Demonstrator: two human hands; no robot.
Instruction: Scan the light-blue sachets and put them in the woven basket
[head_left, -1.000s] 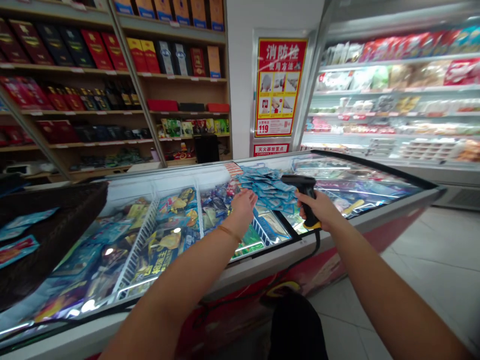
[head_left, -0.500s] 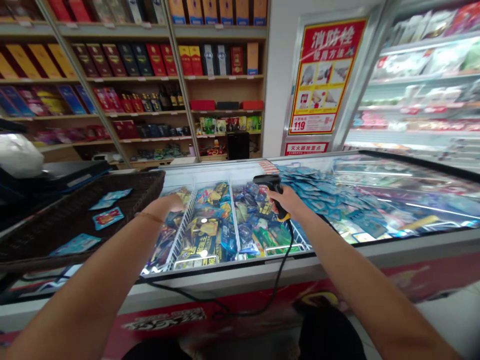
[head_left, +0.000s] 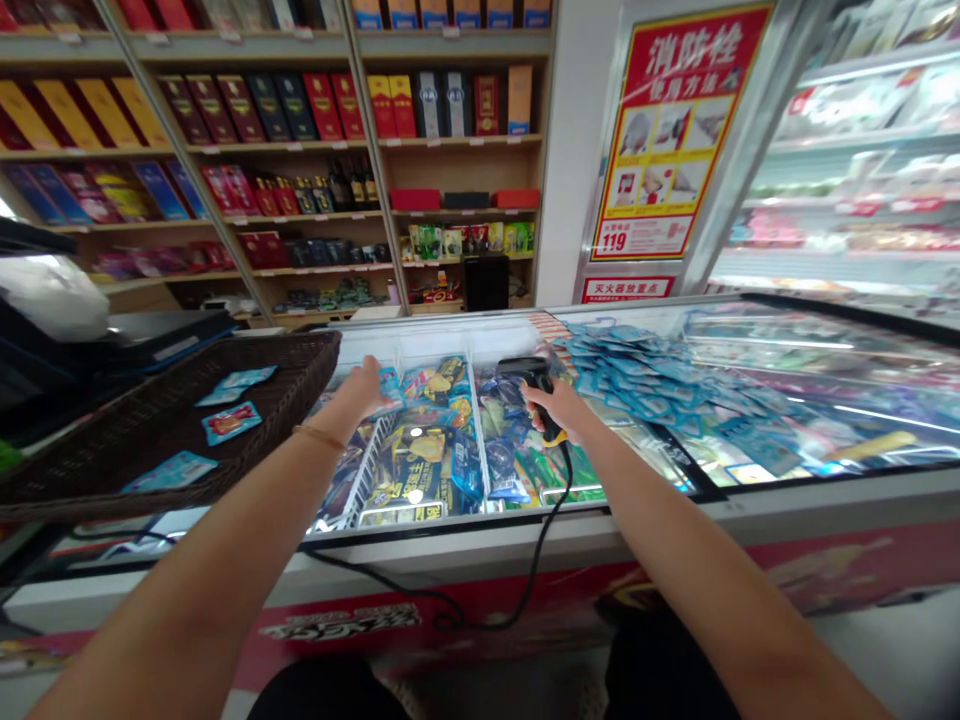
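"Nearest entries?"
"One black cord (head_left: 480,627), slack before the freezer (head_left: 480,555), presumably giving the scanner (head_left: 522,367) room to swing. Right hand (head_left: 564,408): fingers wrapped round that scanner's handle, as its pistol shape invites; head facing left."
"Left hand (head_left: 358,388)?"
"Fingers pinching one blue packet (head_left: 390,388) above the freezer, seemingly by its edge, leaving much of it uncovered. Beside: wicker basket (head_left: 169,400), few packets, rim likely containing them."
"Further?"
"Packet heap (head_left: 637,375), spread on glass, apparently for its flatness. Shelves (head_left: 465,141), boxed stock, behind."

Bright glare on freezer glass (head_left: 757,361), soft blur over right-hand shelves (head_left: 825,146)
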